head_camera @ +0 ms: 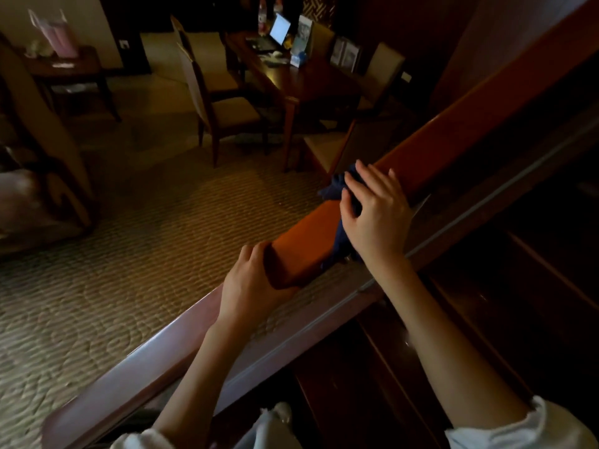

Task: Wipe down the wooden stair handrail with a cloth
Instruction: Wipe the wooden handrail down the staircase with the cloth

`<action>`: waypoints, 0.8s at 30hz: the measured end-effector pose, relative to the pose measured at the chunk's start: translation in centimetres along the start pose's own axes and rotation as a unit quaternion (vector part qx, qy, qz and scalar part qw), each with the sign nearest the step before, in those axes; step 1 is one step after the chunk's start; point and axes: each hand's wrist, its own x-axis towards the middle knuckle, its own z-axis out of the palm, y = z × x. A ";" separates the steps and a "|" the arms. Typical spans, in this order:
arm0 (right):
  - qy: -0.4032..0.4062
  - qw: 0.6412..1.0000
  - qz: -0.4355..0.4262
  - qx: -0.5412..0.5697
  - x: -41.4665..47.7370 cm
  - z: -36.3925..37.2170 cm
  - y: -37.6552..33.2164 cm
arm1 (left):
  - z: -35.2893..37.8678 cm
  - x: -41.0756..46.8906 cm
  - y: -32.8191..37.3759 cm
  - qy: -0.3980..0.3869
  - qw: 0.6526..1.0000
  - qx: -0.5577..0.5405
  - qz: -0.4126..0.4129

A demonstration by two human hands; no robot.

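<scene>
Dim patterned carpet (129, 254) is filling the floor below the stairs, with a dark dining table (308, 82) and cushioned chairs (223, 115) standing toward 12 o'clock and a small side table (68, 66) at 10 o'clock. An open laptop (278, 30) is glowing on the table's far end. The wooden handrail (308, 231) is running from the centre of view up toward 2 o'clock. The left hand (249, 283) is grasping the rail's blunt lower end, fingers curled round its far side. Just up the rail, toward 2 o'clock from it, the right hand (377, 215) is lying over a dark blue cloth (337, 186), thumb and forefinger curling into the fabric and pressing it against the top of the rail. Dark stair treads (372, 367) are lying at 5 o'clock.
</scene>
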 end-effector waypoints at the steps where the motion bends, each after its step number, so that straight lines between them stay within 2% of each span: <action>1: 0.012 1.000 0.009 0.002 0.1 0.3 -0.1 | 0.1 0.2 -0.1 -0.002 1.000 0.013 0.014; 7: 0.056 0.996 0.061 0.016 -0.7 1.1 -1.0 | 0.8 0.3 -1.3 0.029 0.994 0.072 0.071; 11: 0.045 0.994 0.094 0.018 -2.5 1.7 -3.2 | -0.2 0.1 -1.4 -0.012 0.995 0.055 0.080; 16: 0.047 0.994 0.089 0.033 -3.1 1.6 -3.9 | -1.4 -1.1 -4.2 -0.032 0.996 0.081 0.019; 19: 0.029 0.995 0.088 0.032 -5.3 2.3 -6.4 | -1.9 -1.4 -4.5 -0.034 0.996 0.079 0.027; 24: -0.033 0.997 0.005 0.075 -7.5 2.6 -8.2 | -2.3 -1.6 -4.4 -0.038 0.997 0.060 0.021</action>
